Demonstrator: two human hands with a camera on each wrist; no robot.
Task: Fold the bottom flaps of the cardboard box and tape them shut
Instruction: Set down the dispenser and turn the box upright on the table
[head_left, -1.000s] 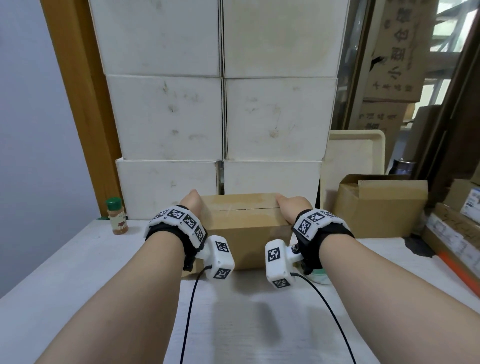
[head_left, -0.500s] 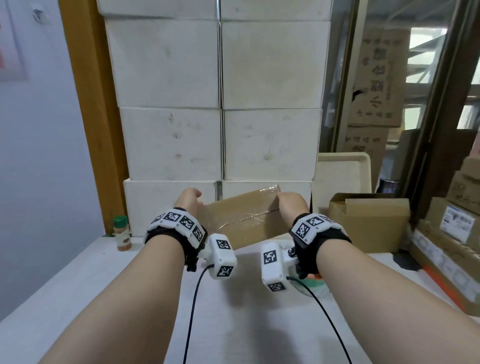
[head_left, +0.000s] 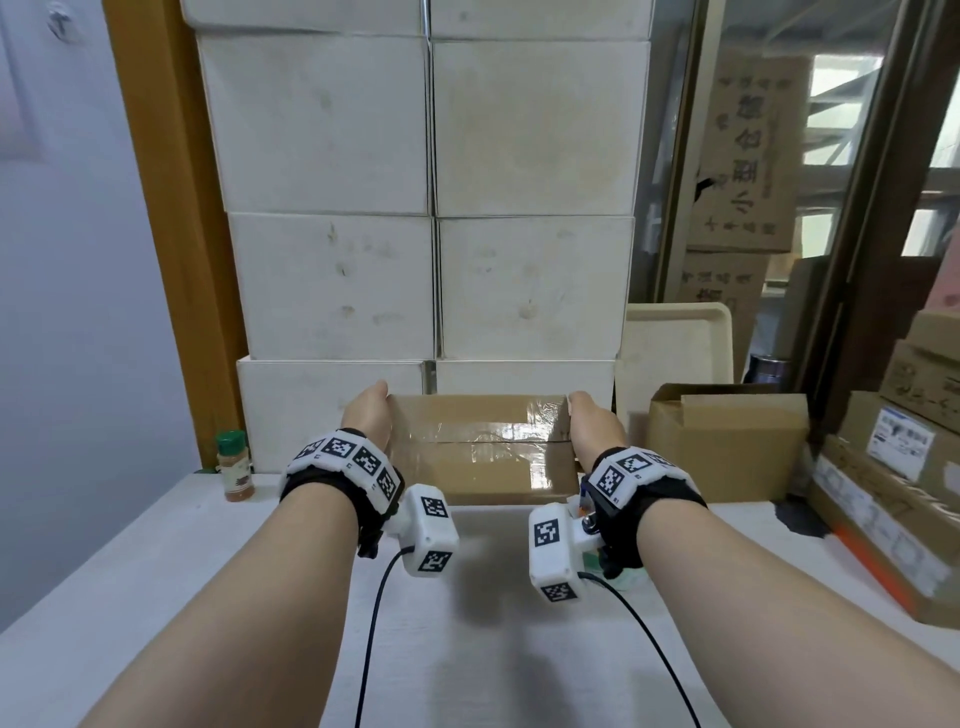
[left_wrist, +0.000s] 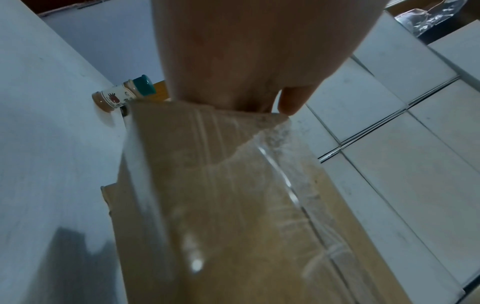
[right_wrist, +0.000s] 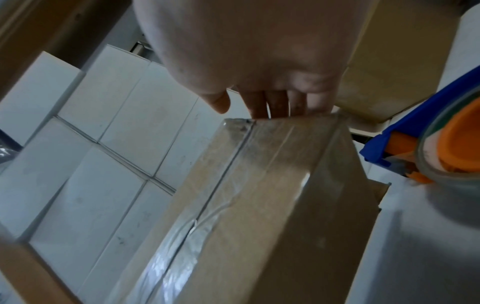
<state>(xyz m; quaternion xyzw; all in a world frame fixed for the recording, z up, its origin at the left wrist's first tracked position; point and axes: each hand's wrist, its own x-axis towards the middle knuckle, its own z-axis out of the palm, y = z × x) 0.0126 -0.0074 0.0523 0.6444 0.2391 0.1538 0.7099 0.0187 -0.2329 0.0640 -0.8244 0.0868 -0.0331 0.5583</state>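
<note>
A brown cardboard box (head_left: 478, 452) is held between my two hands above the white table (head_left: 156, 561), its taped face turned towards me. Clear tape (head_left: 483, 436) runs along the closed flap seam and down the ends. My left hand (head_left: 366, 415) grips the box's left end, thumb over the top edge and fingers behind. My right hand (head_left: 592, 421) grips the right end the same way. The left wrist view shows the left hand (left_wrist: 246, 61) at the box (left_wrist: 233, 205) corner. In the right wrist view the right hand's fingers (right_wrist: 275, 102) go behind the box (right_wrist: 259, 205).
A blue and orange tape dispenser (right_wrist: 441, 133) lies on the table by my right wrist. A spice bottle (head_left: 235, 465) stands at the back left. Stacked white boxes (head_left: 431, 291) form a wall behind. An open cardboard box (head_left: 727, 447), a cream tray (head_left: 675, 343) and more cartons (head_left: 893, 493) crowd the right.
Both hands have lifted the box off the table and tipped it, so the taped face now turns towards me instead of upward.
</note>
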